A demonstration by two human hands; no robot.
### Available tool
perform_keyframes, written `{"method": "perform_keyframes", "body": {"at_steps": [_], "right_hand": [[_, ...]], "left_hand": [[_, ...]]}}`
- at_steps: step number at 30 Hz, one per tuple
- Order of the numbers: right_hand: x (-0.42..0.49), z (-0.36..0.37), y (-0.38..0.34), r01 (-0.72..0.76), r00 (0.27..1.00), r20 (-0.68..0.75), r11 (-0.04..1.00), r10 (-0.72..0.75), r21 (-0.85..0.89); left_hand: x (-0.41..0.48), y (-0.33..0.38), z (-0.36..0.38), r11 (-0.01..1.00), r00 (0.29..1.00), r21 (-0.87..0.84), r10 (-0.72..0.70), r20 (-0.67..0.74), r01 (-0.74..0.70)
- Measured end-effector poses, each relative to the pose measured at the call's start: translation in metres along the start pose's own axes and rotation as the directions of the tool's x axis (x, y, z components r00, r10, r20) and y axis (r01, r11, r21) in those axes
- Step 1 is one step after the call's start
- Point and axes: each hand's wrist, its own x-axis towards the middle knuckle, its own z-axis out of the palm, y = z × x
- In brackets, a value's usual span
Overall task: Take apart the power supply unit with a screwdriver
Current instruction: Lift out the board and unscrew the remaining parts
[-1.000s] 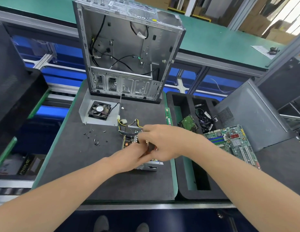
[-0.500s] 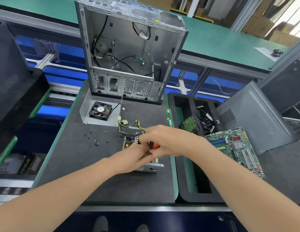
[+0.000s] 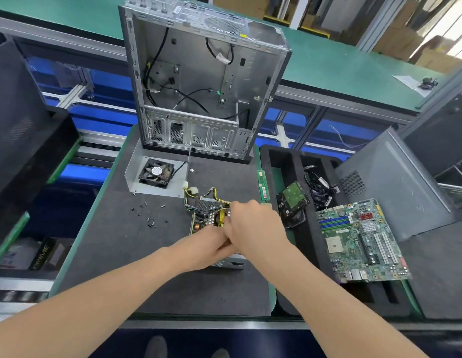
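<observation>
Head view is showing the power supply unit [image 3: 206, 215] lying near the middle of the worktop [image 3: 116, 241], in front of the emptied computer case [image 3: 204, 86], which is standing upright with its open side facing the person. The unit's lid is already off, so its coils and yellow parts are lying exposed, and its wires [image 3: 199, 196] are trailing toward the case.

The 2 hands are meeting right over the unit's near half. The right hand [image 3: 253, 226] is arching over it with fingers curled downward, probably to drive a screwdriver straight into a screw. No tool is showing, so I cannot tell what its grip is closing on. The left hand [image 3: 206, 248] is tucking in against it, likely steadying the unit or the tool. Its grip is hidden too, so I cannot tell its state.

Loose screws [image 3: 150, 218] are lying scattered left of the unit, seemingly parked clear of the working spot. A fan [image 3: 156, 173] is sitting on a metal plate [image 3: 133, 182] further back. On the right, a foam tray [image 3: 284, 161] is holding a hard drive [image 3: 294, 198], and a motherboard [image 3: 359, 241] is lying across its near part, presumably as sorted parts.

The only readable writing is "PRIME" on a dark box [image 3: 40, 257] below the worktop's left edge. The labels on the fan and the hard drive are too small to read.
</observation>
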Motion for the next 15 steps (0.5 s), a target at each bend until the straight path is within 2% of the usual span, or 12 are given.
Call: {"method": "perform_keyframes", "body": {"at_steps": [2,4,7,10,11,13,15], "right_hand": [[0.004,-0.007,0.006,0.136,0.987,0.085,0.990,-0.138,0.026],[0.007,-0.017,0.017,0.301,0.934,0.174,0.949,-0.313,0.093],[0.012,-0.033,0.035,0.535,0.780,0.298,0.833,-0.550,0.140],[0.020,-0.043,0.040,0.702,0.637,0.329,0.701,-0.697,0.125],[0.021,-0.044,0.039,0.715,0.622,0.327,0.686,-0.712,0.134],[0.018,-0.043,0.040,0.685,0.640,0.333,0.711,-0.693,0.161],[0.009,-0.037,0.039,0.587,0.743,0.271,0.790,-0.612,0.176]], "left_hand": [[0.000,0.002,-0.002,1.000,1.000,0.009,0.026,-0.005,-0.026],[0.000,0.002,-0.001,1.000,0.999,0.004,0.029,-0.025,-0.029],[0.001,0.000,0.001,1.000,0.998,0.002,0.013,-0.068,-0.013],[0.000,0.000,0.002,0.998,0.997,-0.033,0.059,-0.054,-0.061],[0.000,-0.001,0.001,0.997,0.996,-0.031,0.065,-0.063,-0.067],[0.000,-0.001,0.003,0.996,0.992,0.010,0.085,-0.090,-0.085],[0.000,0.000,0.005,0.996,0.994,0.047,0.077,-0.082,-0.073]]}}
